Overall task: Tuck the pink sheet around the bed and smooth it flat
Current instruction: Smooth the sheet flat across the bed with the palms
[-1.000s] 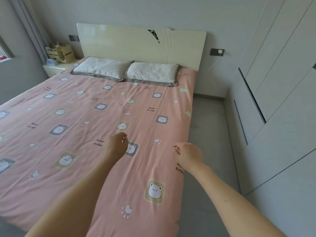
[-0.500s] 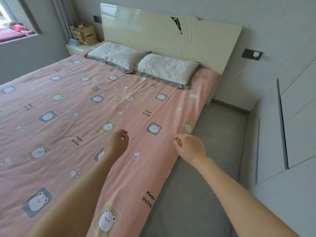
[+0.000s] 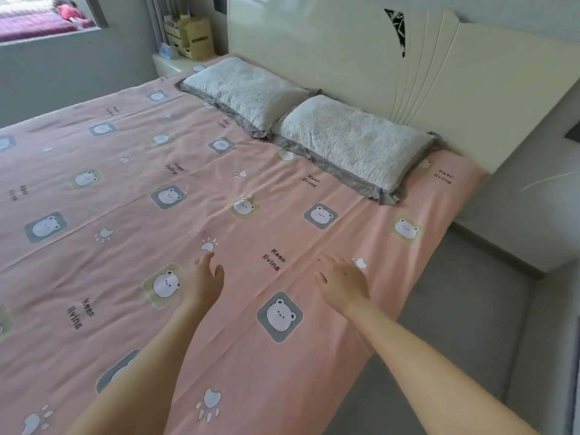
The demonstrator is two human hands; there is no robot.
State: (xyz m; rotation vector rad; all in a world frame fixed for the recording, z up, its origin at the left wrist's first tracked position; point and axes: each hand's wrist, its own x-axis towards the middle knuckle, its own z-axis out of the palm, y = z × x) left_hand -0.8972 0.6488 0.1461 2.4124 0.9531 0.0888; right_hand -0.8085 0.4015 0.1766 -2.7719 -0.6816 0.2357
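Nearer the pillows (image 3: 351,142) at one o'clock than before, the left hand (image 3: 202,282) and right hand (image 3: 343,284) hover, fingers (image 3: 207,258) loosely apart, over the pink sheet (image 3: 188,221), spread across the bed (image 3: 470,73) but faintly creased, its four-o'clock edge seemingly untucked.

Around the fingers (image 3: 205,260) of the left hand (image 3: 202,281) and right hand (image 3: 343,282), the pink sheet (image 3: 135,221) is thin, matt cloth, smooth but for faint creases, with flat printed bears. Beyond the fingertips, two pillows (image 3: 351,139) have a nubbly, fleecy off-white face and a smoother grey cloth frill. Behind them the headboard (image 3: 314,42) is cream, hard and glossy, perhaps lacquered board. Right of the fingers the floor (image 3: 455,324) is grey and matt.
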